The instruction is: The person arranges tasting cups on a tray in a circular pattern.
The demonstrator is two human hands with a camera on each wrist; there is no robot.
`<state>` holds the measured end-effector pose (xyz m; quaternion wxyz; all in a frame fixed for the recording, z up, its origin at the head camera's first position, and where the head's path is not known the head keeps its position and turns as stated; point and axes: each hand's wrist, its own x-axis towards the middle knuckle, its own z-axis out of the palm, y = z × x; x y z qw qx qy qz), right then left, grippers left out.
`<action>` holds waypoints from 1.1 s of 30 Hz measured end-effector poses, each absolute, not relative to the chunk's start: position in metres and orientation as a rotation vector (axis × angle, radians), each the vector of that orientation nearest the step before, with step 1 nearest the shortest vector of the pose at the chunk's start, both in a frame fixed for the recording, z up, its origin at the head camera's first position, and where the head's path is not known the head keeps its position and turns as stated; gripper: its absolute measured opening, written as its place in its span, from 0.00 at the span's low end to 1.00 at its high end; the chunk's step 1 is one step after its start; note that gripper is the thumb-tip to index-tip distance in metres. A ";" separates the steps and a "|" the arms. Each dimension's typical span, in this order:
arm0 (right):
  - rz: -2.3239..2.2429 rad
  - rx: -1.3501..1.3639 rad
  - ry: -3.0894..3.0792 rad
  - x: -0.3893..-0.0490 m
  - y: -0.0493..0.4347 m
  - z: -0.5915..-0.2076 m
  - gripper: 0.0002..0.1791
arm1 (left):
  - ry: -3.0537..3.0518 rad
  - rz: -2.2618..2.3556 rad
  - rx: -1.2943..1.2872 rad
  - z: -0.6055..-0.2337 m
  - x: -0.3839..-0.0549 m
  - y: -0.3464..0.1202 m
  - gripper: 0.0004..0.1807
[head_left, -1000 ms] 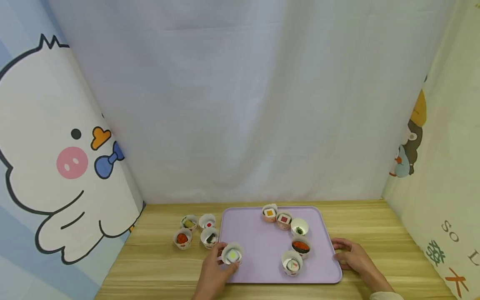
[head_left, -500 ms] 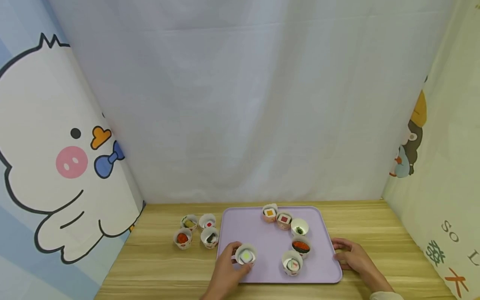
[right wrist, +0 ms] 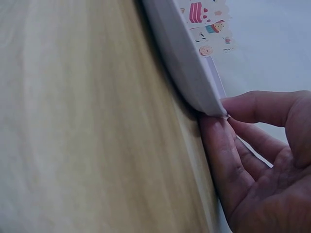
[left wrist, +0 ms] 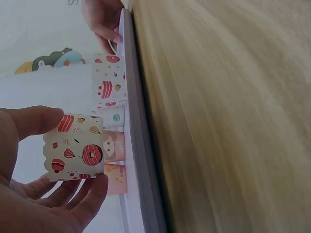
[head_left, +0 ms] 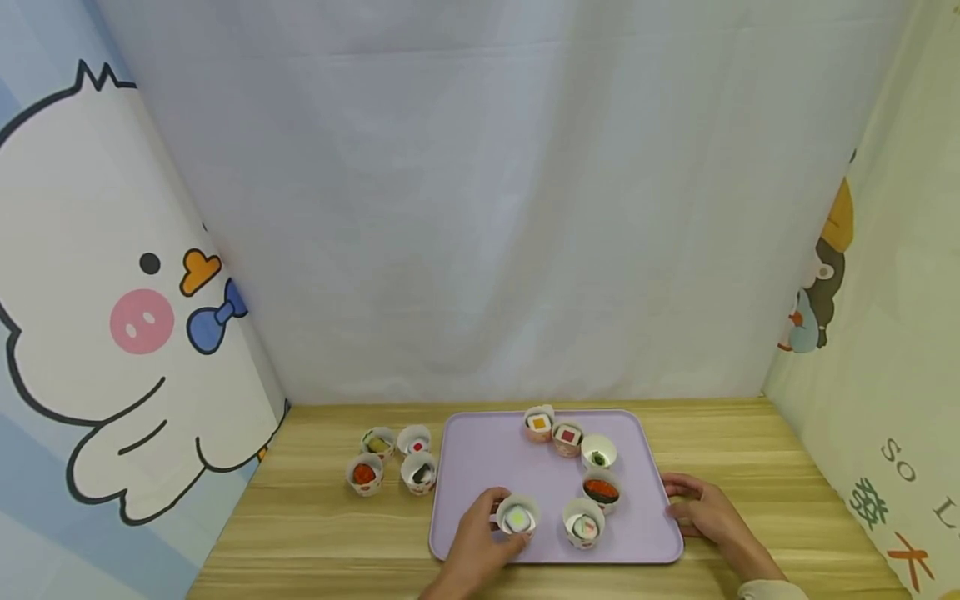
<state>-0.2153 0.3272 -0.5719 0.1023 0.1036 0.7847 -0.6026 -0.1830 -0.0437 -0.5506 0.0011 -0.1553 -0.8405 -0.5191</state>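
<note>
My left hand [head_left: 477,537] grips a paper baking cup [left wrist: 74,148] printed with red donuts and cakes, thumb on one side and fingers on the other. Inside the cup sits a white sushi-like piece [head_left: 517,519] with a pale green centre. The cup is over the front part of a lilac tray [head_left: 480,450], just left of another patterned cup [head_left: 583,540] holding a white roll-like piece. At the tray's right edge, my right hand [head_left: 705,512] pinches the rim, its thumb [right wrist: 260,107] on top and fingers against the side.
Along the tray's back and right stand several more cups, among them one with an orange-topped piece [head_left: 602,492] and one with greens [head_left: 598,457]. Left of the tray, several filled cups cluster on the wooden table [head_left: 300,525], including a red-filled one [head_left: 364,476]. A pale curtain [head_left: 480,208] hangs behind.
My left hand has carried its cup rightward from the tray's left edge to near the front cup. My right hand has stayed at the tray's right rim.
</note>
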 end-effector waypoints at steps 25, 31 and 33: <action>-1.768 0.312 2.335 -0.216 0.328 -0.574 0.36 | -2.797 -1.637 -0.524 -0.568 -0.183 -0.020 0.34; -1.775 0.308 2.338 -0.215 0.328 -0.574 0.36 | -2.841 -1.528 -0.525 -0.569 -0.184 -0.017 0.36; -1.772 0.299 2.339 -0.216 0.328 -0.575 0.36 | -2.839 -1.501 -0.531 -0.569 -0.184 -0.016 0.37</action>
